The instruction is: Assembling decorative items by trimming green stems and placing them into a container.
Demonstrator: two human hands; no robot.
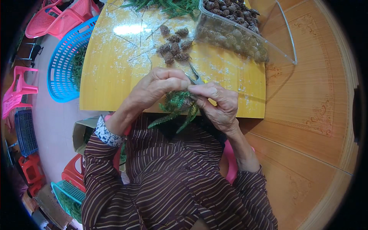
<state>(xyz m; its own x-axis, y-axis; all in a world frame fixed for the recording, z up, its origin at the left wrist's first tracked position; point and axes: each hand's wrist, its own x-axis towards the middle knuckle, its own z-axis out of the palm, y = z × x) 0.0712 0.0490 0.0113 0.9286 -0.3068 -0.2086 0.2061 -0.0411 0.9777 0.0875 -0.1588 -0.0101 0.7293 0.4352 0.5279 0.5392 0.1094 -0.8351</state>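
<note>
A green pine sprig (177, 101), artificial-looking, hangs beneath my two hands at the table's near edge, a brownish cone partly showing among its needles. My right hand (219, 102) pinches the top of the sprig between thumb and fingers. My left hand (163, 82) is closed, its fingertips meeting the right thumb just over the greenery; whatever lies in that pinch is hidden. Right behind the hands, pliers (196, 76) lie with their jaws pointing away, their handles mostly covered. A loose pile of pine cones (174, 47) sits farther back.
A clear plastic box (230, 38) full of pine cones stands at the back right of the yellow table (111, 86). Green sprigs (168, 5), thin stems and white flecks lie on top. Left, a blue basket (57, 82) and pink chairs (57, 21) stand on the floor.
</note>
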